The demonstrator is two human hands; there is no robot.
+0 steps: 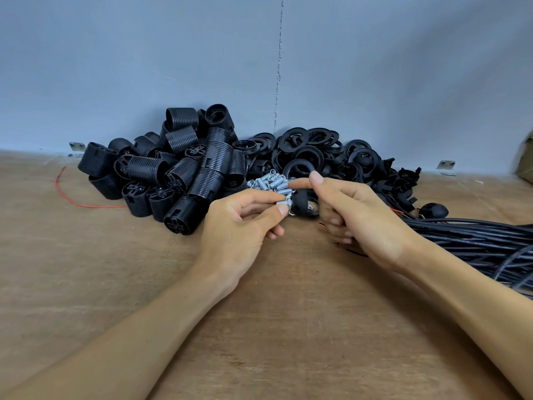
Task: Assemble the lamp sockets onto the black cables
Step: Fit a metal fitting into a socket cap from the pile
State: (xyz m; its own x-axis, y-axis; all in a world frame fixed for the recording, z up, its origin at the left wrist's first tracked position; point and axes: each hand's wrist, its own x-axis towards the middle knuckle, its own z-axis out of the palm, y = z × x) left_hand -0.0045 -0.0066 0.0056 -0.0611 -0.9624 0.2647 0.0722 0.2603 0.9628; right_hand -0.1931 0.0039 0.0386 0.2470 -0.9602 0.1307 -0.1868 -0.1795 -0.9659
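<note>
My right hand [357, 217] grips a black dome-shaped socket cap [304, 203] just above the wooden table [259, 327]. My left hand [239, 226] pinches a small silver threaded nipple [284, 204] against the cap's end. Behind my fingers lies a small heap of silver threaded nipples [269, 181]. A bundle of black cables [476, 241] runs off to the right under my right forearm. Threaded black socket bodies [173, 171] are piled at the back left.
Black ring collars [311, 148] and small black caps [403, 180] are heaped at the back centre and right against the blue-grey wall [259, 67]. A thin red wire [86, 204] lies left of the socket pile. One loose dome cap [434, 210] sits by the cables.
</note>
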